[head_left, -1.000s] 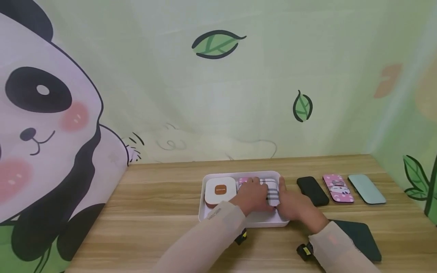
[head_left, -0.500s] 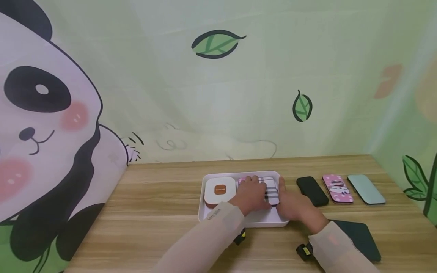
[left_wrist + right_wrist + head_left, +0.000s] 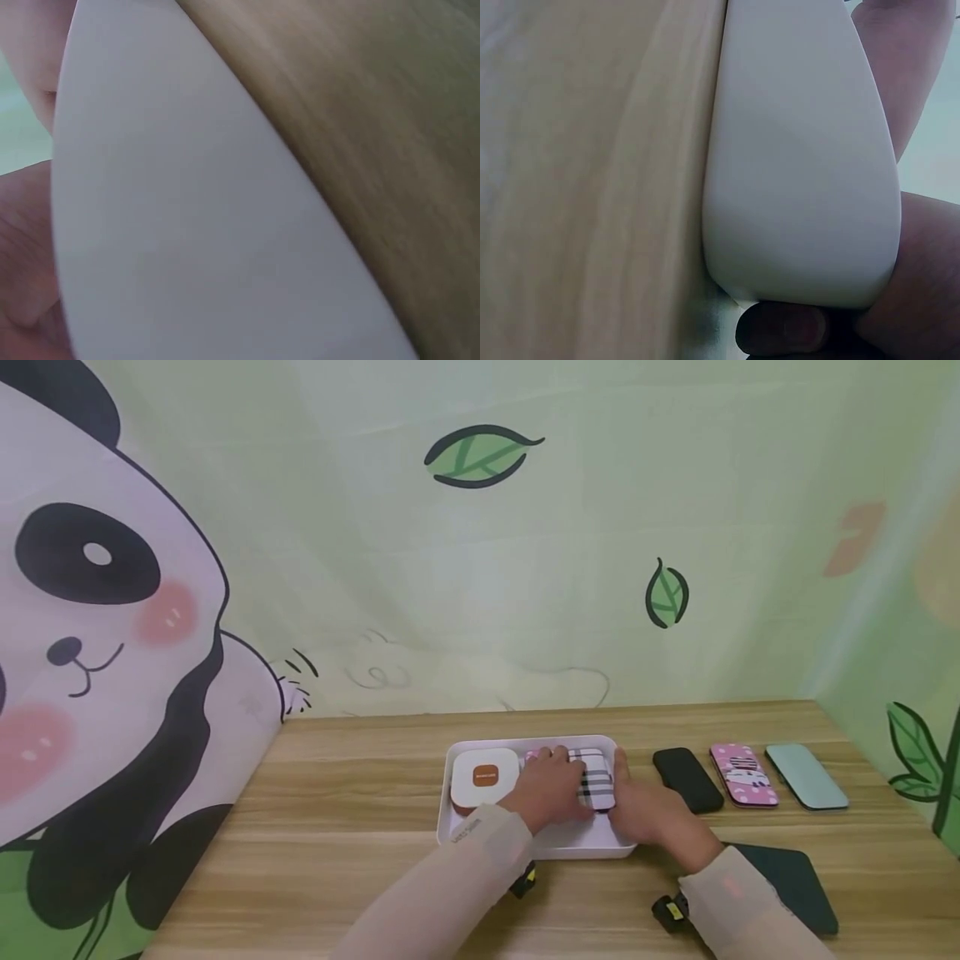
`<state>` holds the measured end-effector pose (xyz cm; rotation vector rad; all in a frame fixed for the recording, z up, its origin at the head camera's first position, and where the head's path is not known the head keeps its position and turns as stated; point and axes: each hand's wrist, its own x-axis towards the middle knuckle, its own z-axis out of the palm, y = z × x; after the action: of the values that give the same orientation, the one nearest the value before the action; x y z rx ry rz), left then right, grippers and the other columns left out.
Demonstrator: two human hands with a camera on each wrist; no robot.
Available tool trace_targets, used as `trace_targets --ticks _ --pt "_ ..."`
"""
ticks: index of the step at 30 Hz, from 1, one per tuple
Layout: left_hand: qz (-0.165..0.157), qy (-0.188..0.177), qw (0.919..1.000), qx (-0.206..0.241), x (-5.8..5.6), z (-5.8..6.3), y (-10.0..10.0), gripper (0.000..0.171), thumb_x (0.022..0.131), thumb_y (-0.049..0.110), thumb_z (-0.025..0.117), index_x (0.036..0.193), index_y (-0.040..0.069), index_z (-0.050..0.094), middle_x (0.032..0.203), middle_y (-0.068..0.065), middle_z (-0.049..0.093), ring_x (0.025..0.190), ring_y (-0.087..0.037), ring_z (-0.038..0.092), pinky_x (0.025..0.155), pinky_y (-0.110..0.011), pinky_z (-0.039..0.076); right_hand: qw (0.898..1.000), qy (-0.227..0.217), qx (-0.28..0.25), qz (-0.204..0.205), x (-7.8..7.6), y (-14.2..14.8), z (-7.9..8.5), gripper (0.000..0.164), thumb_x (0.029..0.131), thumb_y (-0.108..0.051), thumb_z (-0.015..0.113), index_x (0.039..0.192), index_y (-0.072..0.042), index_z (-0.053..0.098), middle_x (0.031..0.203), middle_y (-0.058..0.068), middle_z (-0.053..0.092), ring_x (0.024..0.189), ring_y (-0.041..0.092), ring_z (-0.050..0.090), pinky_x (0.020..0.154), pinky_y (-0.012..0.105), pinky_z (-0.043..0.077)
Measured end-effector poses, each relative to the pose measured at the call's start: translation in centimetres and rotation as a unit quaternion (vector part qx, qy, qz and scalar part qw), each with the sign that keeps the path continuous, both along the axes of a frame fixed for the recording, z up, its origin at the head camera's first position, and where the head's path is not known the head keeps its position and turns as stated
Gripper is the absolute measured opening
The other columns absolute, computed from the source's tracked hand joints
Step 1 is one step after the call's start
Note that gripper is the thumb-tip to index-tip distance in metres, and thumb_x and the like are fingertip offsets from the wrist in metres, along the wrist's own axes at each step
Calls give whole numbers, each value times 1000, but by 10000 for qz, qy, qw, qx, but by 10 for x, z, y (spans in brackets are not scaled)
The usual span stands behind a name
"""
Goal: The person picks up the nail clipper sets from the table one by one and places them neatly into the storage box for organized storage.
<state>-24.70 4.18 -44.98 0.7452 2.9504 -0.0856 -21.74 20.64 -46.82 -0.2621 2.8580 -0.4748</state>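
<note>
A white tray [image 3: 585, 852] lies on the table. At its left end sits a white square box with an orange label [image 3: 480, 785]. Further right in the tray lie a pink patterned flat item [image 3: 532, 754], mostly hidden, and a plaid flat case [image 3: 597, 781]. My left hand [image 3: 546, 789] reaches over these two, thumb at the near side and bent fingers at the far side, holding the plaid case; its palm side is hidden. My right hand [image 3: 648, 810] grips the tray's right end, with fingers around the wall [image 3: 802, 165] in the right wrist view.
To the right lie a black phone-shaped item [image 3: 687, 780], a pink cartoon-patterned one [image 3: 744, 781] and a pale blue-green one [image 3: 807, 777]. A dark green flat item [image 3: 795, 885] lies partly under the right sleeve. A printed cloth [image 3: 540, 610] hangs behind the table [image 3: 337, 810].
My left hand has shifted very slightly left over the plaid case. The right hand and the tray stay where they were.
</note>
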Motion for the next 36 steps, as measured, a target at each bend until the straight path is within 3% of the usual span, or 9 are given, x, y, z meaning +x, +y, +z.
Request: trace_targets --ticks 7,15,36 --pt "-143 -94 9994 -303 -1 3 -4 64 85 49 74 141 22 56 135 -2 55 115 -21 51 103 -34 44 10000 -42 73 -48 0 0 1 88 92 -17 53 156 8 -3 57 0 49 46 15 43 45 30 28" --pt "-215 -33 9992 -336 -4 2 -8 58 90 43 71 143 24 55 140 -2 53 123 -22 50 110 -38 40 9999 -47 78 -69 -1 -1 1 88 92 -17 52 157 7 -3 57 0 49 46 15 42 44 29 26" --pt "-253 -80 9996 -45 -5 -1 -17 64 89 56 67 145 28 53 140 -2 54 125 -21 49 112 -40 38 9998 -163 45 -122 0 -2 2 86 94 -18 51 157 7 -3 60 1 49 48 17 44 46 30 29"
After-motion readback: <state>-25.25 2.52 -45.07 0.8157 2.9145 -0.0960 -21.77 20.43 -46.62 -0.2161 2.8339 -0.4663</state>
